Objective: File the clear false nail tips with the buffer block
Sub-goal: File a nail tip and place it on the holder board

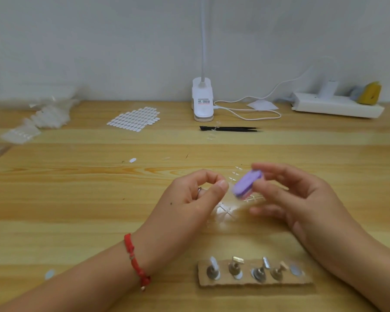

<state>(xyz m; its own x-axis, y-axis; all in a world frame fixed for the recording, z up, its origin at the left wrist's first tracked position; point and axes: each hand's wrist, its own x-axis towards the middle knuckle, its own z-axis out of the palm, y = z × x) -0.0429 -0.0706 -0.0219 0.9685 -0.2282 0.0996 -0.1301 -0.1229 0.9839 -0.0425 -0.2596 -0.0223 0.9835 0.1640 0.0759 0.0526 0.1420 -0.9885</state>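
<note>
Head view
Left hand (196, 195): raised over the bench (77, 199). Thumb and forefinger are closed tip to tip and the other fingers are curled under. Whether anything is pinched there is too blurred to tell.
Right hand (302, 199): thumb and fingertips grip the buffer block (248, 183), with the lower fingers loosely spread.
Buffer block: purple, tilted and motion-blurred, held above the bench just beside the left thumb tip.
Clear false nail tips (225, 210): a see-through cluster lying on the bench under and between the two hands. A few more pale tips show just beyond the block.
Wrist: a red bracelet (136, 260) on the left wrist, and a ring (199, 189) on a left finger.
Cardboard strip (254, 283): nearest the person, below the right hand, carrying a row of small metal stands.
Tweezers (230, 129): black, lying flat, well beyond the hands.
Clip lamp (202, 100): white base at the back of the bench against the wall, its cord looping to the right.
Power strip (336, 106): white, in the far right corner.
Sticker sheet (134, 119): rows of pale oval tabs, left of the lamp.
Plastic bags (43, 115): a clear heap at the far left.
</note>
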